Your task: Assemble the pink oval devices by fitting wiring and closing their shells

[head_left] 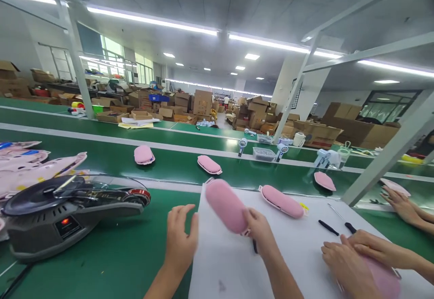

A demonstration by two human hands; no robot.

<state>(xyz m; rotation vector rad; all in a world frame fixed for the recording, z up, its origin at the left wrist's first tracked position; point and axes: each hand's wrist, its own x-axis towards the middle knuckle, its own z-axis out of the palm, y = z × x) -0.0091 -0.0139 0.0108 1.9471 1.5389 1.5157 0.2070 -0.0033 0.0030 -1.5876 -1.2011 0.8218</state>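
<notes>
My right hand (259, 229) grips the lower right end of a pink oval case (225, 205), which is tilted above a white sheet (224, 263). To its left, my left hand (181, 235) has its fingers apart and holds nothing; it is over the green surface by the sheet's left edge. A second pink case (283, 201) lies on the sheet to the right of the held one. A dark object, partly hidden, shows just below the held case near my right wrist.
A tape dispenser machine (68, 213) stands at the left beside pink packaging (40, 165). Pink cases lie on the green conveyor (176, 163). At the right, a co-worker's hands (356, 258) press on another pink case (381, 276), near a screwdriver (350, 227). A metal post (389, 154) rises there.
</notes>
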